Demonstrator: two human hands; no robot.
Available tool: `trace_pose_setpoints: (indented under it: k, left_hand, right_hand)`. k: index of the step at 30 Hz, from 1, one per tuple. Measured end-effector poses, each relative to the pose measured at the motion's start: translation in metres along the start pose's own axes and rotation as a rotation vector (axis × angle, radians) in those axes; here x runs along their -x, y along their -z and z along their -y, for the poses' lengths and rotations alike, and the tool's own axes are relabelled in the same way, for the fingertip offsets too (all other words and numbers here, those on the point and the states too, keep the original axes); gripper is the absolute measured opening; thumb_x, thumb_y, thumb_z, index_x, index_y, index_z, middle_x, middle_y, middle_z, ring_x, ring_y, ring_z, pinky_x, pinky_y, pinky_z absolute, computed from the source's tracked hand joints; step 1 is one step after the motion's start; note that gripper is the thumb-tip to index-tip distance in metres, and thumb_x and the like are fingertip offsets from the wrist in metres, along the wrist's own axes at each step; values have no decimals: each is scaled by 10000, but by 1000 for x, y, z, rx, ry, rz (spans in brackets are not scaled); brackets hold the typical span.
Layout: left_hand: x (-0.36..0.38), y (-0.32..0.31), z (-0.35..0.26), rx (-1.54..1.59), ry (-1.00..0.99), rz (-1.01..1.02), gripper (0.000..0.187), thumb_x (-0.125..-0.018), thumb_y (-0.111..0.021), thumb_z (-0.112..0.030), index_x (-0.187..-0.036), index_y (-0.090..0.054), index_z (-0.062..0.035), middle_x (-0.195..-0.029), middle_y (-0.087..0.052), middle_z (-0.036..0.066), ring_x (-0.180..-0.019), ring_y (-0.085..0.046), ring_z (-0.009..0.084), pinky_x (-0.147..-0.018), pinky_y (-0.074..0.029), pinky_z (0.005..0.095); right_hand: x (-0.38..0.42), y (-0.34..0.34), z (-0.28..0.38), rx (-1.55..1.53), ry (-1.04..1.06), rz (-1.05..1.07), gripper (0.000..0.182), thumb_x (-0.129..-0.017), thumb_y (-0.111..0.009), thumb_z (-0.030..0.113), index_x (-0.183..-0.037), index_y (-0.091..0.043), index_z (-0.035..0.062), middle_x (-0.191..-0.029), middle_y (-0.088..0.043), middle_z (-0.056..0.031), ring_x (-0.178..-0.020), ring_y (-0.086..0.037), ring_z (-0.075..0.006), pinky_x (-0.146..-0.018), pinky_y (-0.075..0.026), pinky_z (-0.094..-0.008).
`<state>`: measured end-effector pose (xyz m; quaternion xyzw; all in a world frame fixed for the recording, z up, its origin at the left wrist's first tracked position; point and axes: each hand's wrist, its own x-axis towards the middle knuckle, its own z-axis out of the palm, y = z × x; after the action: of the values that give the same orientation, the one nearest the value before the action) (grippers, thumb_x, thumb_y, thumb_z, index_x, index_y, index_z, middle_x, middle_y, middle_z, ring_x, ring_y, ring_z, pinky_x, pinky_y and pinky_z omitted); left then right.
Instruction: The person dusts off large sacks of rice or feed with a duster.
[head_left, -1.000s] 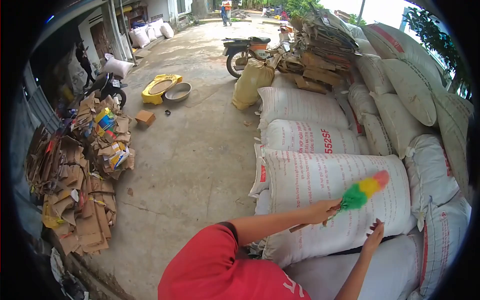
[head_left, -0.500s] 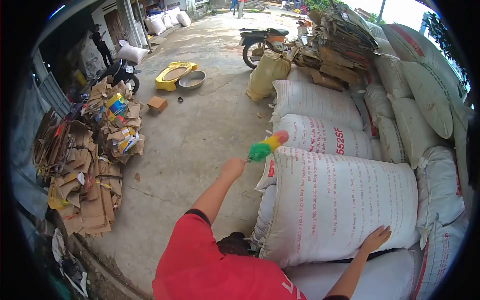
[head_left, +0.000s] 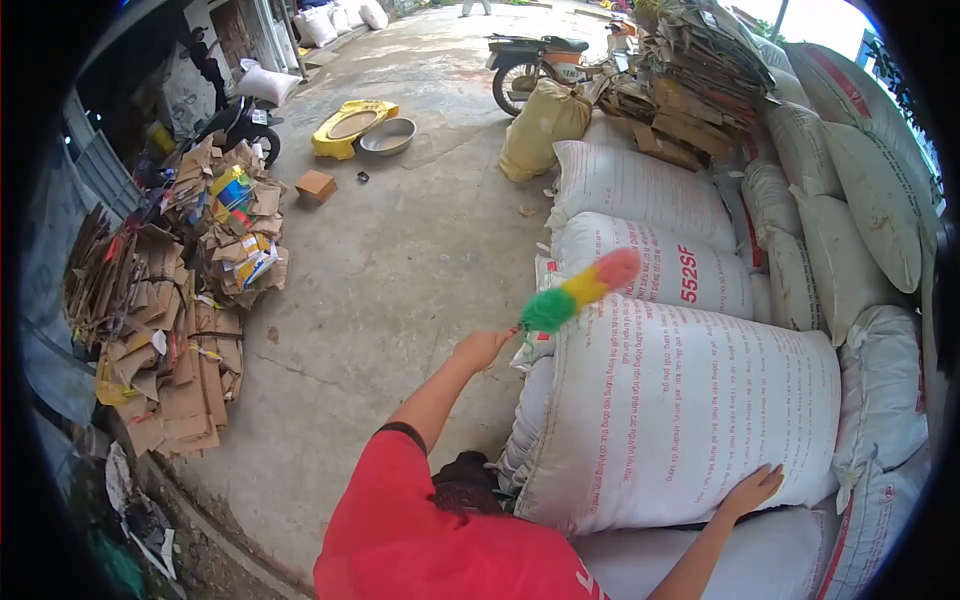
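The right hand lay flat, fingers spread, on the lower edge of the big white woven sack, bracing it. The left hand was closed around the handle of the rainbow duster, whose green-to-red head hung over the sack's upper left corner, beside the sack printed 552SF. Best kept light: sweep along the weave toward the open concrete floor, with the brace held firm. Farther off stood flattened cardboard piles and a parked motorbike.
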<state>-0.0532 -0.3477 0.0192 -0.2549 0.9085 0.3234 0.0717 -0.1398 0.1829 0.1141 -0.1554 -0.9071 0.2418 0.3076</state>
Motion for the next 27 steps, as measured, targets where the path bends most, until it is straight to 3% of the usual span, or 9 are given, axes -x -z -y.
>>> trace_pose_setpoints:
  k: [4, 6, 7, 9, 13, 17, 21, 25, 27]
  left_hand:
    - [-53, -38, 63, -54, -151, -241, 530, -871, -321, -467, -782, -582, -15, -758, -583, 229, -718, -561, 370, -636, -431, 418]
    - [-28, -3, 3, 653, 404, -91, 553, -873, -317, -480, -815, -599, -7, -762, -597, 210, -731, -572, 347, -657, -435, 400]
    - [-16, 1, -12, 649, 411, -73, 553, -873, -317, -480, -815, -599, -7, -762, -597, 210, -731, -572, 347, -657, -435, 400]
    - [-3, 1, -32, 632, -51, -133, 550, -868, -321, -488, -835, -594, -11, -680, -587, 192, -680, -565, 341, -635, -430, 391]
    - [11, -16, -23, 207, -402, 106, 553, -867, -320, -488, -872, -591, -6, -690, -586, 209, -698, -566, 367, -639, -428, 411]
    - [-49, -53, 84, 11, 175, -103, 658, -848, -296, -536, -845, -600, 47, -831, -557, 289, -820, -542, 414, -709, -419, 453]
    - [-33, -32, 86, 192, 328, -204, 639, -862, -288, -504, -827, -589, 58, -819, -550, 294, -824, -538, 417, -696, -411, 451]
    - [29, -25, 22, 501, -62, -294, 511, -895, -302, -386, -734, -528, 43, -728, -535, 257, -716, -521, 395, -621, -370, 434]
    - [56, -55, 12, 526, -183, -141, 482, -894, -313, -372, -744, -521, 36, -722, -532, 252, -710, -520, 390, -626, -379, 427]
  right_hand:
    - [0, -2, 1, 22, 5, -14, 492, -895, -339, 317, -1238, -361, -35, -1294, -320, -207, -1223, -259, -317, -1014, -201, -390]
    - [2, 1, 7, -17, -19, -9, 487, -895, -341, 313, -1235, -366, -35, -1299, -319, -201, -1222, -265, -312, -1015, -200, -384]
    - [3, 3, 8, 0, -24, -4, 487, -895, -341, 313, -1235, -366, -35, -1299, -319, -201, -1222, -265, -312, -1015, -200, -384]
    - [2, 2, 7, 11, -14, -1, 484, -894, -349, 312, -1232, -371, -35, -1296, -324, -198, -1218, -274, -309, -1015, -202, -378]
    - [1, 0, 4, -26, -23, -15, 483, -892, -355, 314, -1228, -378, -33, -1286, -342, -192, -1213, -284, -303, -1013, -212, -372]
    - [4, 3, 10, -22, -36, -6, 481, -893, -351, 313, -1226, -381, -33, -1288, -340, -189, -1213, -284, -300, -1013, -214, -371]
    - [-1, 0, 4, -7, -12, -20, 481, -893, -348, 313, -1223, -383, -35, -1287, -342, -189, -1212, -285, -299, -1013, -213, -372]
    - [3, 4, 13, -23, -23, -5, 481, -893, -348, 312, -1220, -386, -39, -1279, -353, -193, -1207, -293, -303, -1015, -207, -374]
    - [0, -4, -2, -119, -18, -29, 482, -894, -350, 311, -1216, -389, -45, -1278, -356, -196, -1209, -294, -306, -1015, -206, -373]
